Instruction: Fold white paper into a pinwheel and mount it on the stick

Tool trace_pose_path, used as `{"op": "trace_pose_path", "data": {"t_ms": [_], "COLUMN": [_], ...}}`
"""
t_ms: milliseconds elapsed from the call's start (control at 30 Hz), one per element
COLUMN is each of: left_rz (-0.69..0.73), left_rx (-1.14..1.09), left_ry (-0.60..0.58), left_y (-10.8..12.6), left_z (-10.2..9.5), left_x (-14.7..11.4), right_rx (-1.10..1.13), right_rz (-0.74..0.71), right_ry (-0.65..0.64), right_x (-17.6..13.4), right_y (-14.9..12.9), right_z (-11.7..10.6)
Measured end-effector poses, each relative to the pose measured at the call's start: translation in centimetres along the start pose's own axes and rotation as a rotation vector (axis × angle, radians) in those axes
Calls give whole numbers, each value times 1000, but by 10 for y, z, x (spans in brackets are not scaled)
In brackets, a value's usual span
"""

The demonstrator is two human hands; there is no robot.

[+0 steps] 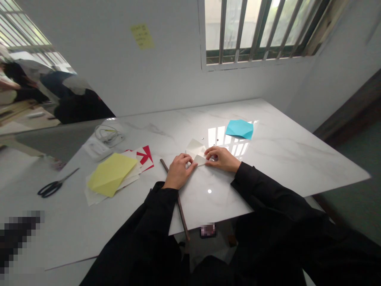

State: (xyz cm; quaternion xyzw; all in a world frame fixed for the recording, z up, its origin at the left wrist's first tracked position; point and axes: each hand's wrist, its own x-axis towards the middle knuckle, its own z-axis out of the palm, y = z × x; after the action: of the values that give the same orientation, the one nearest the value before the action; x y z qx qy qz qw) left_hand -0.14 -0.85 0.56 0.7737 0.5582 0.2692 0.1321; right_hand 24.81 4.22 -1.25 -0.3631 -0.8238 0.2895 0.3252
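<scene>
A small piece of cream paper (196, 146), partly folded, lies on the glossy white table between my hands. My left hand (179, 171) grips its near left edge, the thumb pressed toward the fold. At the paper's right side my right hand (222, 159) pinches the edge between thumb and fingers. Creases show across the sheet, though my fingertips hide parts of it. Beneath my left forearm runs a thin dark stick (182, 214), its lower end jutting past the table edge.
Blue creased paper (239, 129) lies toward the back right. On the left are yellow paper (112, 174) over white sheets, red-and-white paper (145, 157), black scissors (56, 186) and a white cable (108, 135) on a power strip. People sit in the far left background.
</scene>
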Motion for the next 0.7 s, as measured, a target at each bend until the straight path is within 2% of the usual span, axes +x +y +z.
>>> {"op": "trace_pose_path", "data": {"t_ms": [267,533,700], "left_rz": [2,-5,-10], "left_rx": [16,11,11], "left_ry": [9,13,22], "left_y": [4,5,6], "left_z": [-3,-4,-4], "left_x": [2,2,2], "right_rx": [82,47,131], "right_rz": [18,81,104], "right_ry": [-13,12,-22], "right_x": [1,-1,-2], "right_y": [5,5,5], "right_z": [-6,-6,-7]}}
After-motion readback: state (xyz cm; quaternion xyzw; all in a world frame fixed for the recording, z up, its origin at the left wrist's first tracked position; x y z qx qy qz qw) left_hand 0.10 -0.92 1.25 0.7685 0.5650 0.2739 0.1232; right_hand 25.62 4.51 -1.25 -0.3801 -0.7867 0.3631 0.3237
